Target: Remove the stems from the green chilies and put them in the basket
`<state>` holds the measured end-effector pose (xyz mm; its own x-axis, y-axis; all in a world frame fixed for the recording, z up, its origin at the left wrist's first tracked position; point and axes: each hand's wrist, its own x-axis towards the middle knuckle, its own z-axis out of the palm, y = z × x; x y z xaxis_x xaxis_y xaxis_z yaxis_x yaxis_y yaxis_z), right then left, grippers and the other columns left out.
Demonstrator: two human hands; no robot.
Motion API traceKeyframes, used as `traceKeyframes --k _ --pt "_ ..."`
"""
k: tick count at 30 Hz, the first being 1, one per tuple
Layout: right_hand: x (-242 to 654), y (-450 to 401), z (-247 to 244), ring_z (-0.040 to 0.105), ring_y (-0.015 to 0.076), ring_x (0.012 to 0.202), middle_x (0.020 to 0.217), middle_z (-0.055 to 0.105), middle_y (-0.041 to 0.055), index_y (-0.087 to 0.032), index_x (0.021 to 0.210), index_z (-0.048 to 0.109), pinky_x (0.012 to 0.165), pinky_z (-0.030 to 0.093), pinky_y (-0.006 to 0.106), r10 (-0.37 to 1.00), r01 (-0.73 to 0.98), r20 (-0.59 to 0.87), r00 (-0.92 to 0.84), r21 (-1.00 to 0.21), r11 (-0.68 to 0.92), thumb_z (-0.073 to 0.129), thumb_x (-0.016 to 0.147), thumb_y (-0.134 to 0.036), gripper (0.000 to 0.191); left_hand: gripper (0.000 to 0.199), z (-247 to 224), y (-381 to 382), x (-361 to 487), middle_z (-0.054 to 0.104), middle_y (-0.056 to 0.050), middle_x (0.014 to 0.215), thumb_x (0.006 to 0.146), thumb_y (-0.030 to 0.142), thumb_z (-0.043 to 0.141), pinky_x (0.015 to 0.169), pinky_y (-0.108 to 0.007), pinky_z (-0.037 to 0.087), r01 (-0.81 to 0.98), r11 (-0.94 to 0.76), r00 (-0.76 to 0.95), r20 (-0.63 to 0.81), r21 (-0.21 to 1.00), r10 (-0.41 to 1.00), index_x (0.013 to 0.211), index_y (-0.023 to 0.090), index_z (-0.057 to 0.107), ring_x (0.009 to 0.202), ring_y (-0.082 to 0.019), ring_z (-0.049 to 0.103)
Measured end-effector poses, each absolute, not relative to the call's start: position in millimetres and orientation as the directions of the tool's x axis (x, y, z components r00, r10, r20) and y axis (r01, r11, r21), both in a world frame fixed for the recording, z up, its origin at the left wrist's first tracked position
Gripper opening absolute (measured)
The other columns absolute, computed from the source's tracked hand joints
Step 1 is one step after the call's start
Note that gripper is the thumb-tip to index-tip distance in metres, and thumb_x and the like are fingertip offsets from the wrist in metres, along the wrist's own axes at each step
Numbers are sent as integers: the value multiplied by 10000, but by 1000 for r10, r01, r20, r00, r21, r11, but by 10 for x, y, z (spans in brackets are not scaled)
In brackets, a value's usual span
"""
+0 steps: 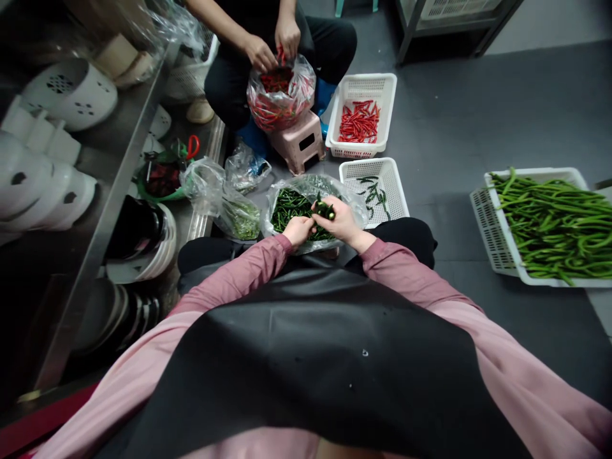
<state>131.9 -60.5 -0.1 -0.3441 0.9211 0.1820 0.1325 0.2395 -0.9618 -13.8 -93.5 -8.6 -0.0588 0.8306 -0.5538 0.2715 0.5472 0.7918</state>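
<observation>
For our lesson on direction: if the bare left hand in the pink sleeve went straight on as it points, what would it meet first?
Probably the bare right hand, which holds slender dark-green chillies close by the left hand; exact depth is unclear.

The wearer's left hand (298, 231) and right hand (338, 218) make two; a co-worker's hands (287, 37), two more. Two clear bags (306, 78) appear, one with red chillies (276, 81), one with green chillies (289, 209). Three white baskets (354, 153) of vegetables stand here: one red chillies, one green chillies, one long green vegetables (554, 229). One pink stool (289, 148) shows.
</observation>
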Motion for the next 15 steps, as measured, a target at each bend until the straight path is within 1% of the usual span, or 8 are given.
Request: traceKeyframes --k 2,4,6,8,11,12,14,15 --pt "1320 -598 5 602 183 882 911 658 63 -154 892 640 876 468 353 918 142 198 -344 -955 259 657 723 -339 251 318 -77 -972 -151 352 74 427 890 324 462 387 -197 165 181 553 -2 -562 814 827 632 146 518 338 -38 256" --pt "1326 -561 -19 610 177 850 911 664 62 -147 939 631 832 485 349 951 137 131 -279 -975 175 612 763 -359 276 282 -59 -1009 -178 343 83 456 869 365 490 394 -194 169 91 513 94 -520 853 849 708 143 554 355 -38 247" --pt "1334 -530 -54 613 180 836 914 665 70 -138 968 623 805 494 356 970 143 95 -226 -981 130 574 792 -369 294 258 -44 -1027 -198 331 87 463 834 372 532 404 -191 172 98 442 125 -451 892 883 731 139 574 373 -38 244" --pt "1337 -551 -63 607 197 870 933 658 88 -134 968 624 826 489 379 956 185 173 -237 -958 219 564 802 -363 289 247 -39 -1016 -193 331 83 448 808 340 551 413 -191 172 196 388 74 -408 901 910 671 135 568 384 -39 245" --pt "1357 -689 60 584 232 950 970 644 104 -161 952 643 893 463 419 833 212 329 -445 -865 455 627 767 -351 266 246 -43 -950 -165 340 72 425 788 282 549 427 -201 199 358 404 -46 -416 842 908 586 142 536 393 -50 266" --pt "1383 -735 146 575 240 975 980 640 102 -175 954 649 904 460 425 804 198 343 -485 -853 483 647 756 -348 262 242 -44 -919 -170 348 66 421 787 272 543 434 -207 221 418 414 -79 -422 808 903 580 146 540 397 -60 286" --pt "1492 -756 365 563 239 1018 996 628 87 -200 986 645 896 470 415 856 176 319 -407 -892 416 652 766 -338 260 243 -49 -856 -226 408 41 436 796 272 526 466 -223 285 582 387 -129 -388 716 913 591 153 580 431 -90 368" --pt "1576 -709 479 559 230 1035 999 619 76 -204 1006 635 879 479 401 919 161 287 -271 -927 337 636 784 -327 254 254 -54 -830 -278 464 19 464 809 284 511 496 -232 323 673 348 -144 -345 652 927 612 158 611 470 -110 425"
